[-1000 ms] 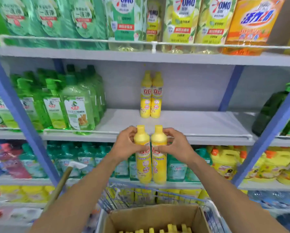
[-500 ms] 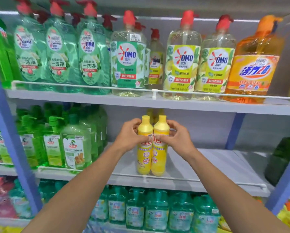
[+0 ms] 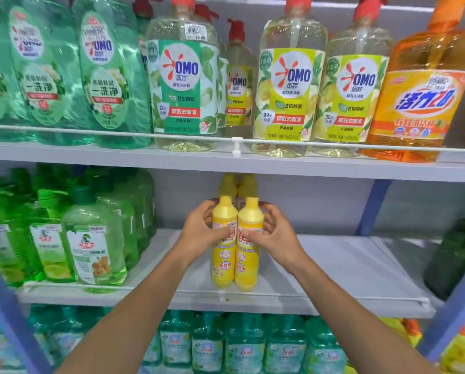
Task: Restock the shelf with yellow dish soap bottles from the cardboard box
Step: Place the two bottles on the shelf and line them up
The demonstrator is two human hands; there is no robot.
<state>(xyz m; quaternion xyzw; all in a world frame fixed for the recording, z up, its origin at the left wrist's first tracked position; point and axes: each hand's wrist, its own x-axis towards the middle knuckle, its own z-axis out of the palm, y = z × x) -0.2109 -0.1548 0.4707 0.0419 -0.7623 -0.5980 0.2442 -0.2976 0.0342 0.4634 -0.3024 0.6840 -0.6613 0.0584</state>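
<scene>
yellow soap bottles (image 3: 235, 255) with red-lettered labels; green bottles (image 3: 91, 238) at the grey shelf's (image 3: 347, 268) left edge.

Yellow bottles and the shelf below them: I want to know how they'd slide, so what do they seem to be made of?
Yellow bottles: probably opaque plastic, smooth with a soft sheen, going by the moulded caps and shoulders; the printed labels look glossy. Shelf: likely painted metal, pale grey and matte, with a thin flat front edge, though laminate is possible.
</scene>
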